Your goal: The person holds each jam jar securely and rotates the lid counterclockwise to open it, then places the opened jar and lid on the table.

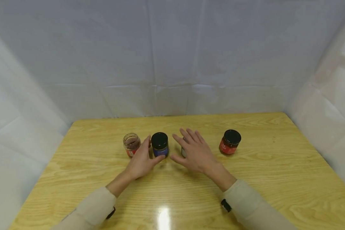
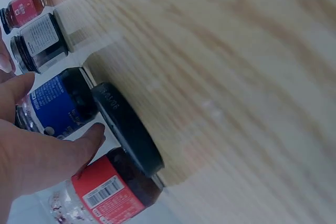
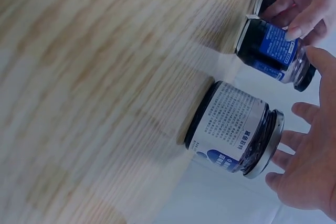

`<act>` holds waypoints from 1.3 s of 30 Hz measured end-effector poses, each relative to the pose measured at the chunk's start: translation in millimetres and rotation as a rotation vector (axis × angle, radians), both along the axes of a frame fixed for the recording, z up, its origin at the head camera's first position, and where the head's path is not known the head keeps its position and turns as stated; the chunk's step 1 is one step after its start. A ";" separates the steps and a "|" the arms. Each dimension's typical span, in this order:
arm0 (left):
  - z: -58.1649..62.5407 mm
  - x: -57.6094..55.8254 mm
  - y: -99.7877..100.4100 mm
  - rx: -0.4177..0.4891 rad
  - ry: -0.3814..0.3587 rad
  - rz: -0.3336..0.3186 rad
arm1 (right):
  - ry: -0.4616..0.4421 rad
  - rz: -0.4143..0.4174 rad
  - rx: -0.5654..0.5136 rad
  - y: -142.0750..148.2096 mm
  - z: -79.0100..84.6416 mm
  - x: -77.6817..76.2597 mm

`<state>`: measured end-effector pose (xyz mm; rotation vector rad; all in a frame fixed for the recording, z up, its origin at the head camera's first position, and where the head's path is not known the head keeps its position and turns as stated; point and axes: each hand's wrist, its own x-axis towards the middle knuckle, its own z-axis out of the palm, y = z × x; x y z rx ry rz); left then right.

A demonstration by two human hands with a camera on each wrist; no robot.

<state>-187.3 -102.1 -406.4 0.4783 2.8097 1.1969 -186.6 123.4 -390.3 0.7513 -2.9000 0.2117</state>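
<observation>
My left hand point(image 1: 140, 163) is at a jar with a blue label and black lid point(image 1: 160, 142). Its thumb point(image 3: 298, 27) lies on the label and its fingers line the jar's left side. An uncapped red-labelled jar point(image 1: 131, 142) is just left of those fingers. A black lid point(image 2: 128, 129) sits on the table before it, hidden under the hand in the head view. My right hand point(image 1: 196, 155) spreads its fingers around a white-labelled jar with a silver lid point(image 3: 228, 127), mostly covered by the hand from above. Space shows between palm and jar.
Further right on the wooden table point(image 1: 276, 179) stands another red-labelled jar with a black lid point(image 1: 230, 142). White sheeting point(image 1: 172, 57) hangs behind the table and along both sides.
</observation>
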 end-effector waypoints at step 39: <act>-11.1 -18.7 7.4 0.211 -0.237 0.116 | 0.004 0.025 -0.028 -1.7 -3.9 0.0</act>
